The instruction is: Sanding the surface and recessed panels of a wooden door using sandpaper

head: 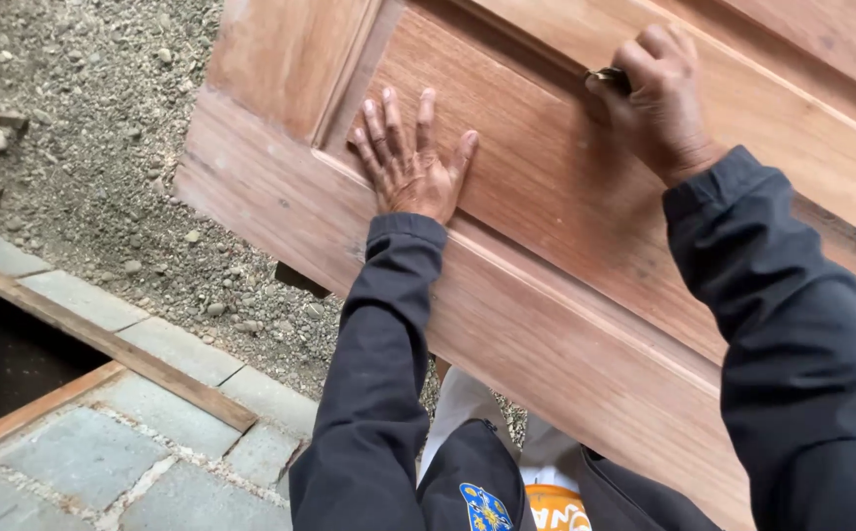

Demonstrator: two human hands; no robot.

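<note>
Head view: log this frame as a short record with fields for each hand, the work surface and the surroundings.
left hand: left hand lies flat, fingers spread, on the reddish-brown panelled wooden door
right hand: right hand is closed around a small dark tool, its tip at a groove beside the raised panel
door: tilted, above the ground
ground: grey gravel, grey paving blocks, wooden plank

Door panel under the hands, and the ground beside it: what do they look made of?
Door panel: reddish-brown wood, seemingly bare and unvarnished, with visible grain and matte surface. Ground: loose gravel and sand, edged by grey stone pavers.
</note>
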